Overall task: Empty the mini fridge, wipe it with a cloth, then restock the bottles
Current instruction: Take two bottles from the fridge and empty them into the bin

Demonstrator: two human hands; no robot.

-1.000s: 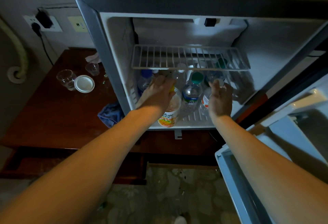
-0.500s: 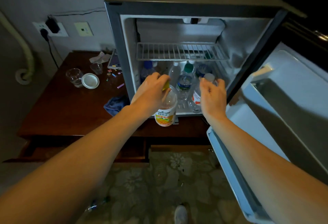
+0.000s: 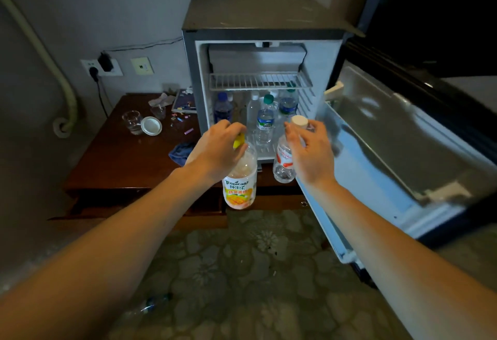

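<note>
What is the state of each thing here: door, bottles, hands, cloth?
Fridge door, open wide.
Juice bottle, capped, out of fridge, gripped by left hand.
Red-label bottle, capped, gripped by right hand.
Bottles inside, upright, capped.
Blue cloth, crumpled on table.
Glass, upright.

The juice bottle (image 3: pixel 240 189) under the left hand (image 3: pixel 216 151) is yellow-capped and orange-labelled, while the right hand (image 3: pixel 312 154) has a white-capped, red-labelled clear bottle (image 3: pixel 283 163).

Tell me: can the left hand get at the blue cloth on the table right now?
Probably not yet. The left hand grips the juice bottle by its cap, so it is occupied. The cloth itself lies uncovered on the table, with nothing blocking it.
</note>
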